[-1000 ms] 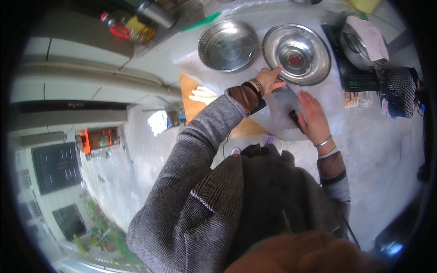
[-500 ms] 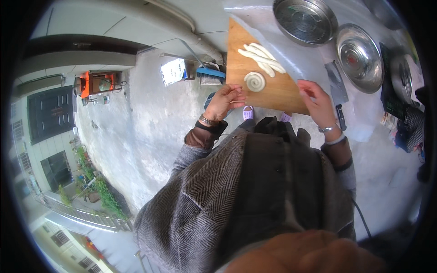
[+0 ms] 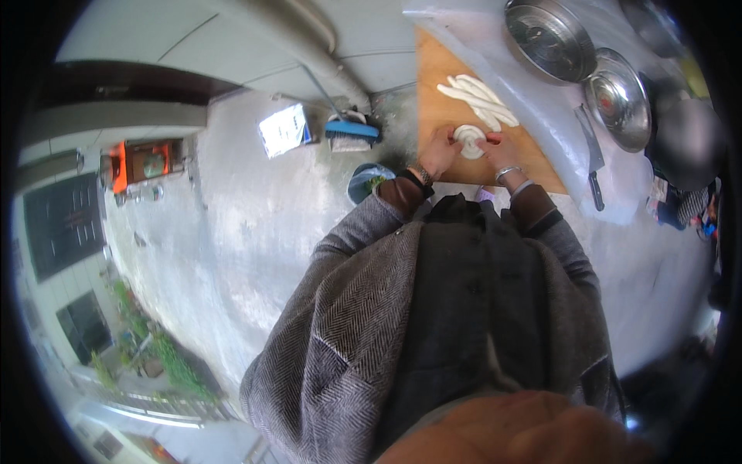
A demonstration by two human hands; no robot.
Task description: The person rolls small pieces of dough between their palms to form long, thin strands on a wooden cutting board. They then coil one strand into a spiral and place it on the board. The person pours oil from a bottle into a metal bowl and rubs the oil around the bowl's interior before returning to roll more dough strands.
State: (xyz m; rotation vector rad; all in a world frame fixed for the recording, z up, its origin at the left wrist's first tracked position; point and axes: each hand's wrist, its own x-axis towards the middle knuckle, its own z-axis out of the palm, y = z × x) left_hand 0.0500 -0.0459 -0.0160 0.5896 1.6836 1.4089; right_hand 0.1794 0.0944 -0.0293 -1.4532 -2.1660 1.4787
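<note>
A white spiral coil of dough (image 3: 468,145) lies flat on a wooden board (image 3: 439,63). My left hand (image 3: 439,153) grips the coil's left edge between bent fingers. On the opposite side, my right hand (image 3: 504,153) has its fingertips pressed to the coil's right edge. Both hands partly cover its rim. Just beyond, several long dough strips (image 3: 478,96) lie in a loose pile, some crossing over others.
Clear plastic sheeting (image 3: 519,85) covers the table to the right. On it rest a round metal pan (image 3: 547,40), a shiny metal basin (image 3: 618,99) and a black-handled knife (image 3: 591,147). A bin (image 3: 365,179) and a blue brush (image 3: 352,130) stand on the floor at left.
Both hands have moved inward and forward, from apart at either side of the board to the coil's edges, and now grip it. The view has shifted slightly.
</note>
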